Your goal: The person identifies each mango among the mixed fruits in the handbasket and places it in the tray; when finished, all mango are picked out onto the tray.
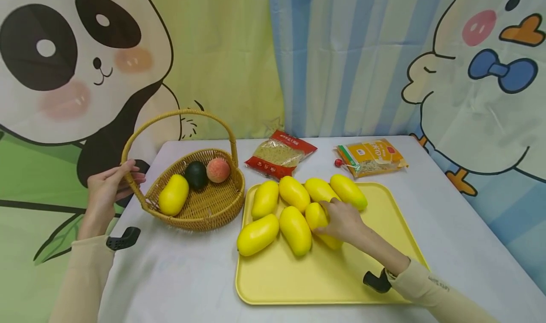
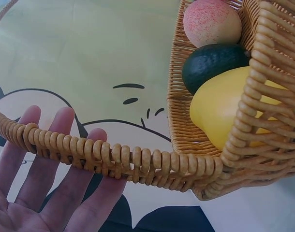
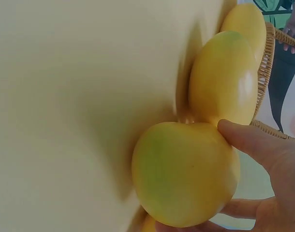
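My left hand (image 1: 104, 190) holds the side of the tall handle of a wicker basket (image 1: 213, 219), its fingers (image 2: 51, 164) lying across behind the handle. The basket carries a yellow mango (image 1: 173, 195), a dark green avocado (image 1: 196, 175) and a pink peach (image 1: 218, 170). With thumb and fingers on either side, my right hand (image 1: 343, 219) grips a mango (image 3: 181, 174) close over the yellow tray (image 1: 298, 285). Several more mangoes (image 1: 295, 230) lie around it at the tray's back and left, one (image 3: 225, 77) right beside the held one in the right wrist view.
Behind the tray lie a red-edged clear packet (image 1: 279, 153) and an orange packet (image 1: 373, 158), with a small red round item (image 1: 339, 163) near it. A white cloth covers the table (image 1: 170, 275). Printed curtains (image 1: 332, 53) hang behind it.
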